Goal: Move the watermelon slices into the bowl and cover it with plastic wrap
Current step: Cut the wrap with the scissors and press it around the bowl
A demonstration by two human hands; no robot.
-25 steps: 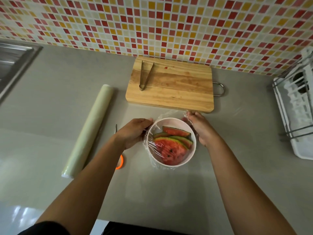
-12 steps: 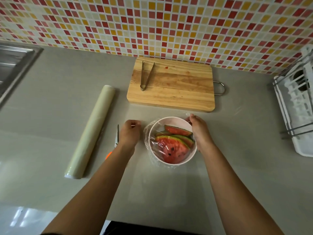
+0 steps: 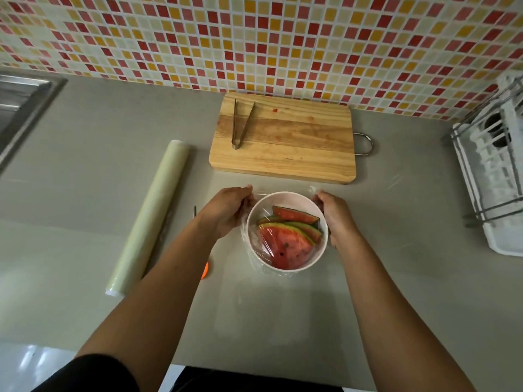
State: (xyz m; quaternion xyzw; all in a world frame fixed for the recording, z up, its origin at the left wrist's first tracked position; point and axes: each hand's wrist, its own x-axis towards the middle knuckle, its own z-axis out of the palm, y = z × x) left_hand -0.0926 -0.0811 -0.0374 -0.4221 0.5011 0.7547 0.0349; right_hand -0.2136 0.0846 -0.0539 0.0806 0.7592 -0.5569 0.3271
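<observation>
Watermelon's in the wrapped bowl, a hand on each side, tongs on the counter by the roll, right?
No: the tongs lie on the cutting board, per the head view. The slices are in the bowl, the left hand and right hand holding its sides.

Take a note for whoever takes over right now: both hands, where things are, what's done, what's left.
Left hand and right hand each grip a side of the bowl over the plastic wrap.
Bowl sits on the counter before the cutting board, watermelon slices inside.
Done: slices moved, wrap laid over the top.
Left: tuck the loose wrap down around the sides.
</observation>
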